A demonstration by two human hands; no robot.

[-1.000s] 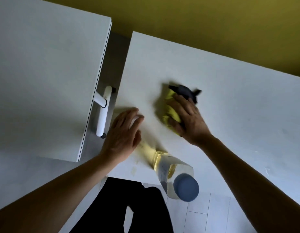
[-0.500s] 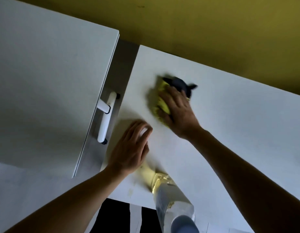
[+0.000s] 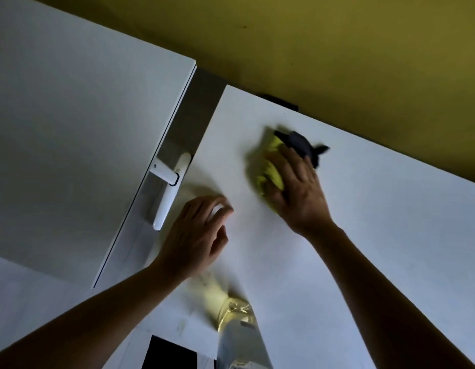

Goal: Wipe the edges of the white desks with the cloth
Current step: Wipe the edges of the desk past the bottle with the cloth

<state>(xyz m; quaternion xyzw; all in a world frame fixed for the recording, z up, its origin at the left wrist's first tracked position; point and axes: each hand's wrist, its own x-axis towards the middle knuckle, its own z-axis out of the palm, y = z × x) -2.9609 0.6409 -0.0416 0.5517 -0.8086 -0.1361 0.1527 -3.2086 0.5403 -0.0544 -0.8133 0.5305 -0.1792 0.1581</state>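
Two hands are on the white table (image 3: 364,235). The right hand (image 3: 297,193) lies flat on the yellow cloth (image 3: 269,171), and its fingers (image 3: 289,161) are spread out, pressing the cloth down near the back of the table. The left hand (image 3: 196,235) leans on the table with bent fingers and holds nothing. The cloth looks soft, light and floppy, so it may bunch up. I think it is best to keep a flat palm on its middle. A bottle (image 3: 241,339) of yellow liquid stands at the front edge.
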